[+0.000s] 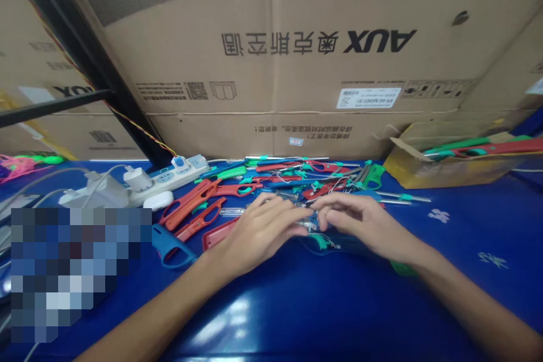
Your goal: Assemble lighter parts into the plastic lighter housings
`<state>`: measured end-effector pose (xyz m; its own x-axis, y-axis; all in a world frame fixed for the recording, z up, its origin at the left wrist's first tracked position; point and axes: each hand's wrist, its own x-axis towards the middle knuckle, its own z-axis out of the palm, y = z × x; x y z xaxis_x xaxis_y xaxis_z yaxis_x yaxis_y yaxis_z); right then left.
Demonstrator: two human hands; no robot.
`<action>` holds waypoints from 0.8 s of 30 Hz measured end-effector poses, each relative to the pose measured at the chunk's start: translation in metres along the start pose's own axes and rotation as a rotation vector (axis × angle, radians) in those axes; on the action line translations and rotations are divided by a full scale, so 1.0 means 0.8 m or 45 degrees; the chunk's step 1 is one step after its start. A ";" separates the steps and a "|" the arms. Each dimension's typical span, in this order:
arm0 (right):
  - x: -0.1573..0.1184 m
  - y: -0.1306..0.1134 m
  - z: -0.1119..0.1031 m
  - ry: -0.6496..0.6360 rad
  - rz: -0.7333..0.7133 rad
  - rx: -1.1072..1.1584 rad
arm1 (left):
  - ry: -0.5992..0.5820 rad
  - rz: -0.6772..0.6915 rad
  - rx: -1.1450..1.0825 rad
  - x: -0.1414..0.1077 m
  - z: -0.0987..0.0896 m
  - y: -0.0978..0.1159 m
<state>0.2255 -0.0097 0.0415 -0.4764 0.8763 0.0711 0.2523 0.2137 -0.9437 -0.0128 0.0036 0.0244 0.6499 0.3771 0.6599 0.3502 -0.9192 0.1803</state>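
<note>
My left hand (265, 229) reaches over a heap of long-necked lighter parts, its fingers bent and drawn close to the thumb. Facing it, my right hand (360, 220) has its fingers curled, the tips nearly meeting those of the left. Both hands look closed, but what lies in the fingers is too small or hidden to name. A clear plastic piece (313, 224) shows by the fingertips. Around them lie orange-red lighter casings (190, 203), a blue casing (172, 248), a red casing half (217, 236) and a green trigger piece with thin wires (323, 241).
A cardboard box (449, 172) with lighters stands at the back right. At the left lies a white power strip (169, 178) with plugs and cables. Large cartons (271, 79) wall off the back of the blue table (339, 311). Pale scraps (439, 215) lie at right.
</note>
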 end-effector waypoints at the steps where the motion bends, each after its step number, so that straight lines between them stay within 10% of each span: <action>1: 0.000 0.000 0.000 0.016 0.000 0.008 | 0.005 -0.009 -0.032 0.000 0.001 0.001; 18: 0.005 0.006 0.015 -0.038 -0.400 -0.219 | 0.070 -0.431 -0.531 -0.006 0.020 0.022; 24: -0.006 -0.012 -0.047 -0.377 -0.121 -0.478 | -0.307 -0.367 -0.149 -0.011 0.029 0.005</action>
<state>0.2570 0.0001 0.0627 -0.7177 0.6964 0.0050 0.4563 0.4757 -0.7520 -0.0018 -0.0006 0.0024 0.6808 0.6250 0.3820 0.4714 -0.7730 0.4245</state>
